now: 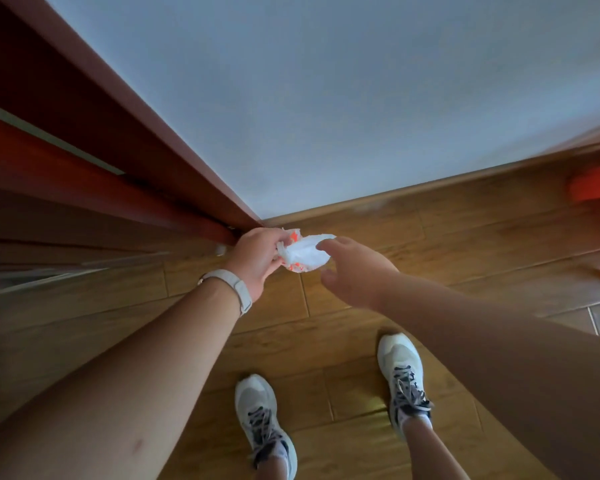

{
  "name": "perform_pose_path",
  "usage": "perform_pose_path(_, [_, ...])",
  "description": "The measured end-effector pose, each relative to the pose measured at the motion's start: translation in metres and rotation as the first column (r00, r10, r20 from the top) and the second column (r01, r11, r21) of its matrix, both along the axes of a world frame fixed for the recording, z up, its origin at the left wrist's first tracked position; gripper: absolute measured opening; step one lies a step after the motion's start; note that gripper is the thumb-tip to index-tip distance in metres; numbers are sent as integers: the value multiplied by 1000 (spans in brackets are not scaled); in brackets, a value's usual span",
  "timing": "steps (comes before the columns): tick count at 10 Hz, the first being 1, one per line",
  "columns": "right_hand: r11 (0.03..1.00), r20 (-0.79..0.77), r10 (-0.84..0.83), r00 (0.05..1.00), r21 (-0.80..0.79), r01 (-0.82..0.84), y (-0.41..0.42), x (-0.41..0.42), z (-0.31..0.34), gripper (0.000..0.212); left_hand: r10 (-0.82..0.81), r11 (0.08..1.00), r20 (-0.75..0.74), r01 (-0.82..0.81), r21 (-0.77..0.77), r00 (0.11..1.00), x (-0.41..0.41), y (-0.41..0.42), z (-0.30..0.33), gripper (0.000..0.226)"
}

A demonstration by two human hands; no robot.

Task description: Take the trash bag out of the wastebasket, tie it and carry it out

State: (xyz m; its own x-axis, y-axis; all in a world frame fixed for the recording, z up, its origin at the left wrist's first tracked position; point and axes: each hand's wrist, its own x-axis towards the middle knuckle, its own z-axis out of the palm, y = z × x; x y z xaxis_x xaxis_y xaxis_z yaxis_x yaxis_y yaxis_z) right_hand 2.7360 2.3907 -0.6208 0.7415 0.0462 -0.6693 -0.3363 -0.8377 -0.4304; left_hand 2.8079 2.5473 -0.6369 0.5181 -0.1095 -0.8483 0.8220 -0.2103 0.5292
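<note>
A small crumpled white plastic bag with orange print [303,254] hangs above the wooden floor, near the foot of the door frame. My left hand [257,259], with a pale watch strap on its wrist, is closed on the bag's left end. My right hand [352,271] is just to the right of the bag, fingers spread and curved, the fingertips at or very near the bag's right edge. No wastebasket is clearly visible.
A dark red door frame [146,157] runs along the left beside a pale wall [326,98]. A blurred red object [596,188] lies on the floor at the right edge. My two feet in white sneakers [402,375] stand on the wood-pattern floor [361,341].
</note>
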Motion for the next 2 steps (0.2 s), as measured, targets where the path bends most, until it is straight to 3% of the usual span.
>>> perform_pose_path(1, [997, 39, 79, 996, -29, -78, -4, 2, 5, 44, 6, 1000, -31, -6, 17, 999, 9, -5, -4, 27])
perform_pose_path(2, [986, 128, 147, 981, -96, -135, -7, 6, 12, 43, 10, 995, 29, -13, 96, 1000, 12, -7, 1, 34])
